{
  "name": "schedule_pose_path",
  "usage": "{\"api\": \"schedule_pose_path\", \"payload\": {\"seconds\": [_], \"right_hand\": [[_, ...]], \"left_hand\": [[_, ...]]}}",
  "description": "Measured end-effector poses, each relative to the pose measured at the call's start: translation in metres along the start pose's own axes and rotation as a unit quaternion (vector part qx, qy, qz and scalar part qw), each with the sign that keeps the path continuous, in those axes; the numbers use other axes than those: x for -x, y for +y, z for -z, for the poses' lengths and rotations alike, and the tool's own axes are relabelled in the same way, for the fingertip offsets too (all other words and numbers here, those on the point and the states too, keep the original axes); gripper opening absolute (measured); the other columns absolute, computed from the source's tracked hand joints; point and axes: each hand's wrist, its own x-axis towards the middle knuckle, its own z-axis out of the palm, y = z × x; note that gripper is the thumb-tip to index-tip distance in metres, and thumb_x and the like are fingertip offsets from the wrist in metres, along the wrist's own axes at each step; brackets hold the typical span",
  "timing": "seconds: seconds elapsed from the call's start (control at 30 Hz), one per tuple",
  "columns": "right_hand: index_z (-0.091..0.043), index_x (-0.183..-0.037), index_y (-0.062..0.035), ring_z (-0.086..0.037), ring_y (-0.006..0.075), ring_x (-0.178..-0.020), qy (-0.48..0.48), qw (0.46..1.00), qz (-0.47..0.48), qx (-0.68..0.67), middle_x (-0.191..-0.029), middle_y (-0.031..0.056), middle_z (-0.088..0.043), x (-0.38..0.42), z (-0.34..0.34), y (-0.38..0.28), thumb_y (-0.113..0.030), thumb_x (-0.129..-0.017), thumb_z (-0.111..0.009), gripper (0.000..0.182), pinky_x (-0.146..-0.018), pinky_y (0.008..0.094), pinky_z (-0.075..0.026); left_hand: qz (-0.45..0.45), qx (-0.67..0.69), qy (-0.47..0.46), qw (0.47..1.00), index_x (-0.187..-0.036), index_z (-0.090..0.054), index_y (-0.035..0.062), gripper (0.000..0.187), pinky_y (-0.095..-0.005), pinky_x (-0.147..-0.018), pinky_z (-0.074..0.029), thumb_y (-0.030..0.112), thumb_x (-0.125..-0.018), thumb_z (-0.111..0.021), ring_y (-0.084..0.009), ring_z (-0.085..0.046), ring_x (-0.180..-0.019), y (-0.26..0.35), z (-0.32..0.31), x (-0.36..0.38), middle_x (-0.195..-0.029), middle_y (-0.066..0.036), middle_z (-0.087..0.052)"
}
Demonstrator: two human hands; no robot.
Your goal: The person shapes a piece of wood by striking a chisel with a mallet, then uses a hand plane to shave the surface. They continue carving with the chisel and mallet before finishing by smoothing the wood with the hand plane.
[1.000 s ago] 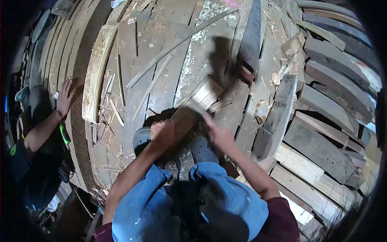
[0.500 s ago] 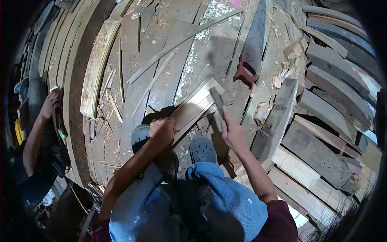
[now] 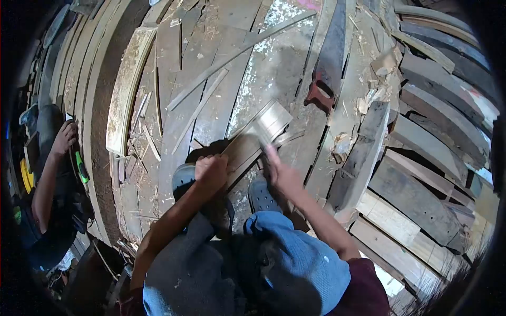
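My left hand [image 3: 212, 173] is closed around the near end of a short wooden board [image 3: 245, 150]. The board slants up and to the right between my feet, its pale far end resting low over the floor. My right hand [image 3: 284, 179] is wrapped around a flat, dark, bar-shaped tool [image 3: 260, 135], smeared by motion, which overlaps the board's right side in this view. I cannot tell the tool's exact kind. A thin curved strip [image 3: 290, 137] shows beside the board's far end.
A handsaw [image 3: 320, 92] with a red handle lies ahead to the right. Long wooden strips [image 3: 221, 62] and shavings litter the plank floor [image 3: 221, 105]. Stacked timber [image 3: 416, 195] lines the right. At left, another person's hand [image 3: 66, 138] is near a green-handled tool [image 3: 81, 167].
My right hand has swung left and the tool has moved from the board's right edge onto its side. My left hand and the board stay in place.
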Motion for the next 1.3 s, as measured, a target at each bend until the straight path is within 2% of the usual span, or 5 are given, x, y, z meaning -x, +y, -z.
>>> {"api": "schedule_pose_path", "payload": {"seconds": [0.2,0.37,0.87,0.97,1.3], "right_hand": [[-0.030,-0.153,-0.0224,-0.063,0.0432,-0.066,-0.001,0.992,-0.123,0.036,-0.070,0.0245,-0.063,-0.034,0.036,0.013,-0.027,-0.101,-0.046,0.054,-0.062,0.0533,-0.050],[-0.021,-0.155,-0.0368,-0.067,0.0405,-0.069,-0.107,0.987,0.082,0.084,-0.076,0.0235,-0.064,0.003,0.009,0.029,-0.015,-0.094,-0.053,0.072,-0.061,0.0521,-0.051],[-0.022,-0.155,-0.0219,-0.064,0.0442,-0.067,0.143,0.984,-0.060,-0.087,-0.081,0.0286,-0.064,-0.041,0.004,0.015,-0.011,-0.095,-0.053,0.069,-0.057,0.0502,-0.048],[-0.019,-0.156,-0.0276,-0.065,0.0409,-0.072,-0.104,0.990,-0.092,0.020,-0.085,0.0267,-0.065,-0.010,-0.010,-0.012,-0.025,-0.101,-0.042,0.059,-0.063,0.0493,-0.049],[-0.037,-0.149,-0.0191,-0.067,0.0345,-0.067,-0.031,0.995,0.052,0.084,-0.084,0.0222,-0.068,0.023,-0.048,-0.012,-0.018,-0.094,-0.053,0.057,-0.057,0.0469,-0.051]], "left_hand": [[0.012,-0.005,-0.020,1.000,-0.094,-0.066,0.0083,0.035,-0.0461,-0.074,-0.052,0.042,-0.085,-0.066,-0.0319,-0.069,-0.082,0.004,0.010,0.002,-0.088,-0.012,-0.069],[0.008,-0.005,-0.004,1.000,-0.091,-0.067,0.0093,0.031,-0.0442,-0.077,-0.051,0.040,-0.084,-0.067,-0.0288,-0.069,-0.082,0.004,0.008,0.002,-0.086,-0.010,-0.070],[0.008,-0.009,-0.009,1.000,-0.089,-0.066,0.0111,0.026,-0.0442,-0.074,-0.051,0.037,-0.084,-0.067,-0.0277,-0.069,-0.085,0.003,-0.002,0.000,-0.087,-0.010,-0.070],[0.003,-0.003,0.024,1.000,-0.088,-0.066,0.0113,0.028,-0.0439,-0.075,-0.051,0.039,-0.084,-0.067,-0.0276,-0.069,-0.081,-0.001,-0.004,0.000,-0.084,-0.009,-0.069],[0.009,-0.036,-0.033,0.999,-0.083,-0.071,0.0121,0.015,-0.0514,-0.090,-0.046,0.025,-0.083,-0.064,-0.0245,-0.068,-0.087,-0.009,-0.006,-0.003,-0.082,-0.010,-0.070]]}}
